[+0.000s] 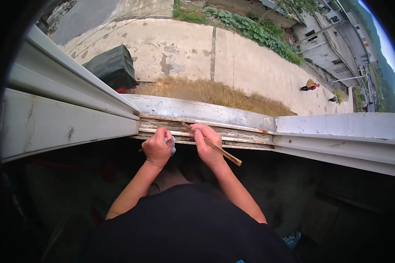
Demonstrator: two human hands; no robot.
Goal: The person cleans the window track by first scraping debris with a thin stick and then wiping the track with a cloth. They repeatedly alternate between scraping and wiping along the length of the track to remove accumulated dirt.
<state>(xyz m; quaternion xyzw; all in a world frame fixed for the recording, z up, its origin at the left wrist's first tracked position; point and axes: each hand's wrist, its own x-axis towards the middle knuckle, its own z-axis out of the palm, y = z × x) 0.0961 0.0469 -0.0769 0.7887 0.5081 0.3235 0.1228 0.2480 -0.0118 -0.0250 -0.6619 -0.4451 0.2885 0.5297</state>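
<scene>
My right hand (pixel 208 144) grips a flat wooden stick (pixel 225 153). Its thin end points up and left over the dirty window track (pixel 243 137); the thicker end juts out past my wrist. Beside it, at the track's inner edge, my left hand (pixel 158 148) is closed around a pale crumpled cloth (pixel 173 146), most of it hidden by the fingers. A short bit of something thin shows left of that hand; what it is I cannot tell. Dark grime and rust stains mark the rails of the track.
White window frame (pixel 69 121) rises at left, with another white jamb (pixel 335 141) at right. Outside the concrete ledge (pixel 200 107) lie dry grass and a paved road (pixel 184 49). A dark covered vehicle or load (pixel 113 67) stands below. Two people (pixel 309 86) are on the road.
</scene>
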